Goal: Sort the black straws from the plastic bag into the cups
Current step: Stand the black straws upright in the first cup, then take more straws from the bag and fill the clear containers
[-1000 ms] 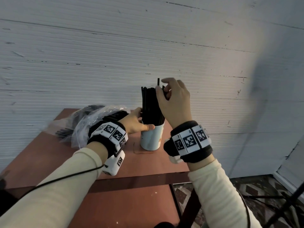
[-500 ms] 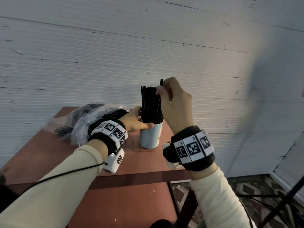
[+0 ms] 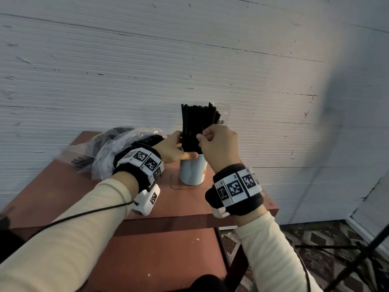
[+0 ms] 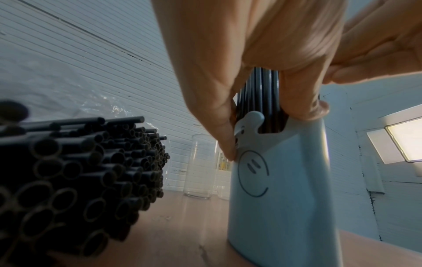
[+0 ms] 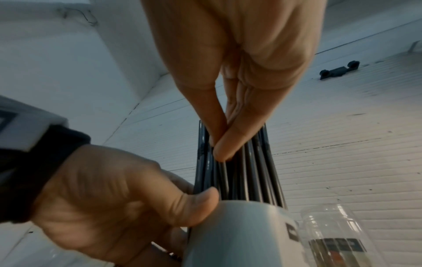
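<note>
A pale blue cup (image 3: 192, 172) with a smiley face (image 4: 252, 173) stands on the red-brown table (image 3: 63, 186). A bundle of black straws (image 3: 194, 121) stands upright in it. My left hand (image 3: 181, 149) grips the cup at its rim, thumb on the near side (image 5: 194, 204). My right hand (image 3: 201, 137) pinches one black straw (image 5: 222, 173) between thumb and forefinger, about halfway up the bundle. The clear plastic bag (image 3: 117, 148) lies left of the cup with many black straws (image 4: 75, 171) in it, open ends towards my left wrist.
Two clear glasses (image 4: 200, 166) stand behind the blue cup near the white ribbed wall (image 3: 189, 60); one (image 5: 331, 234) bears a dark label. The table's right edge (image 3: 271, 205) is close to my right wrist. A black tripod leg (image 3: 357, 258) stands on the patterned floor.
My right hand has come down from the top of the bundle to its middle. The straw that stuck out above the others has sunk to their level. My left hand has stayed on the cup.
</note>
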Tool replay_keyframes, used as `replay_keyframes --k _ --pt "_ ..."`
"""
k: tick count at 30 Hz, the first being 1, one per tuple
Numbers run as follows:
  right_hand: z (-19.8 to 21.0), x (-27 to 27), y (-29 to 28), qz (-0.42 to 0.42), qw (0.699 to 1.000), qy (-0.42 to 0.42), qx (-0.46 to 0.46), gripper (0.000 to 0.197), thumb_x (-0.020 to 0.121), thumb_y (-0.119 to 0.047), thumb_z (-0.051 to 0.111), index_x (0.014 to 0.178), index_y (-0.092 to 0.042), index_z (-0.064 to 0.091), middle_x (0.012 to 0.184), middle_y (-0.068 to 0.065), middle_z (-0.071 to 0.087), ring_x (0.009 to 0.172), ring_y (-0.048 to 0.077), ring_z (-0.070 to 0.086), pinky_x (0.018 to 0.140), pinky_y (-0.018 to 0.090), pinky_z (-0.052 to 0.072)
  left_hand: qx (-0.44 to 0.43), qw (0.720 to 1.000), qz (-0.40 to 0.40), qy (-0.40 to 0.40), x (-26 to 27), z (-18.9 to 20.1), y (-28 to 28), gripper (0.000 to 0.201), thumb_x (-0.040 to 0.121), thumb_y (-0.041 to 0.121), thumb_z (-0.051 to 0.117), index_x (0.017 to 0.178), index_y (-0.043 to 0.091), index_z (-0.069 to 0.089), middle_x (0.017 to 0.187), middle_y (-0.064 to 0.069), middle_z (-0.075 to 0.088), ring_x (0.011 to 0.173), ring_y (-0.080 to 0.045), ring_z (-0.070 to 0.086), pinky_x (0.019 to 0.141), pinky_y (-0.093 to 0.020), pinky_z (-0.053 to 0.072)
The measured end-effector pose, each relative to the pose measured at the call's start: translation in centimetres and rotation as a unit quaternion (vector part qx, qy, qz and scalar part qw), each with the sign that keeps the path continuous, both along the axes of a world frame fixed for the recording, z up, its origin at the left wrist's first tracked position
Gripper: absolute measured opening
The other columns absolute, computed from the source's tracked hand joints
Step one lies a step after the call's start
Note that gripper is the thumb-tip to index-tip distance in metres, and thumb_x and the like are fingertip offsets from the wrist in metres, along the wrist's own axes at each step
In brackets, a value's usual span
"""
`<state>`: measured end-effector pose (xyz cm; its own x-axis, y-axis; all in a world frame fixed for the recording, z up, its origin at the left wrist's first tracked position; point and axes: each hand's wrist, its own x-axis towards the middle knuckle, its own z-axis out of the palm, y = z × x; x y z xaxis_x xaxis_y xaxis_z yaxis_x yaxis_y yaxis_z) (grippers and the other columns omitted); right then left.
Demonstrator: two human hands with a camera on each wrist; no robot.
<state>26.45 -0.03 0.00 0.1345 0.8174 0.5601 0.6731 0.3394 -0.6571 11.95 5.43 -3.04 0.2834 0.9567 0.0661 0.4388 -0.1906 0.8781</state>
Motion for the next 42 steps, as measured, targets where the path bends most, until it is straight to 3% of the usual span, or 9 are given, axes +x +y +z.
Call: replay_keyframes --k 6,12,17,19,22,26,33,36,42 --pt "-0.3 0.3 -0.2 0.007 1.000 -0.002 0.014 0.008 0.088 -0.018 0.067 0.088 -0.010 0.067 0.075 -0.004 0.063 0.068 0.005 0.059 0.061 0.008 0.042 0.006 1.000 -0.012 0.001 0.1 0.0 0.1 0.080 0.079 0.021 0.078 0.143 0.009 0.032 0.139 -0.004 0.048 0.133 -0.016 0.042 0.111 -0.038 0.037" --pt "-0.7 1.6 -1.0 0.016 0.995 0.065 0.079 0.039 0.077 -0.035 0.078 0.103 -0.015 0.055 0.099 0.000 0.060 0.080 0.014 0.061 0.070 0.021 0.048 -0.002 0.999 -0.028 -0.030 0.3 -0.4 -0.2 0.090 0.070 0.036 0.080 0.144 0.015 0.034 0.135 -0.001 0.053 0.128 -0.016 0.048 0.109 -0.036 0.040" --pt "-0.8 2.9 0.2 0.072 0.987 0.075 -0.118 0.095 0.069 -0.050 0.081 0.141 -0.016 0.030 0.142 0.003 0.038 0.127 0.018 0.044 0.102 0.033 0.042 0.002 0.997 -0.060 -0.056 -0.5 0.5 -0.8 0.098 0.052 0.038 0.082 0.140 0.024 0.043 0.138 0.003 0.053 0.132 -0.013 0.044 0.112 -0.041 0.037" --pt "-1.4 3.2 1.3 0.111 0.972 0.054 -0.201 0.104 0.067 -0.051 0.082 0.145 -0.015 0.024 0.145 0.002 0.037 0.134 0.017 0.038 0.101 0.028 0.039 0.031 0.999 -0.011 -0.042 -1.5 1.4 -1.1 0.094 0.062 0.035 0.084 0.144 0.025 0.038 0.144 0.001 0.048 0.135 -0.015 0.042 0.112 -0.042 0.036" --pt "-2.5 2.9 2.7 0.140 0.958 0.009 -0.248 0.098 0.063 -0.051 0.085 0.142 -0.022 0.034 0.138 -0.008 0.047 0.120 0.012 0.050 0.076 0.022 0.049 0.138 0.987 0.066 -0.040 -3.8 3.4 -1.8 0.049 0.086 0.026 0.070 0.131 0.026 0.051 0.132 0.002 0.058 0.126 -0.012 0.052 0.109 -0.031 0.039" --pt "-3.3 2.4 3.7 0.137 0.949 0.091 -0.270 0.082 0.064 -0.037 0.089 0.132 -0.026 0.045 0.127 -0.006 0.055 0.111 0.018 0.057 0.054 0.028 0.058 0.210 0.966 0.128 -0.075 -8.3 4.5 -2.0 0.024 0.087 0.022 0.068 0.109 0.030 0.064 0.111 0.008 0.067 0.106 -0.007 0.063 0.101 -0.033 0.048" --pt "-1.6 -0.2 6.9 0.098 0.974 0.134 -0.154 0.075 0.068 -0.032 0.084 0.130 -0.019 0.046 0.118 -0.003 0.059 0.109 0.019 0.058 0.088 0.040 0.055 0.101 0.989 0.109 0.018 -14.1 3.2 -1.1 0.044 0.078 0.019 0.079 0.117 0.029 0.062 0.114 0.011 0.060 0.114 -0.012 0.054 0.088 -0.020 0.041" --pt "-0.7 -2.5 9.3 0.086 0.981 0.114 -0.133 0.073 0.073 -0.030 0.082 0.132 -0.014 0.043 0.118 0.000 0.055 0.106 0.018 0.054 0.090 0.036 0.049 0.073 0.990 0.059 0.106 -15.3 2.6 -0.5 0.056 0.076 0.028 0.080 0.127 0.032 0.058 0.129 0.011 0.055 0.122 -0.007 0.047 0.095 -0.020 0.035" --pt "0.3 -6.3 15.3 0.066 0.983 0.102 -0.138 0.079 0.072 -0.027 0.082 0.136 -0.011 0.039 0.132 0.009 0.055 0.118 0.029 0.055 0.097 0.040 0.047 0.075 0.987 0.035 0.139 -16.0 2.3 0.6 0.048 0.084 0.004 0.071 0.126 0.025 0.060 0.141 0.016 0.045 0.123 0.000 0.039 0.088 -0.002 0.031"
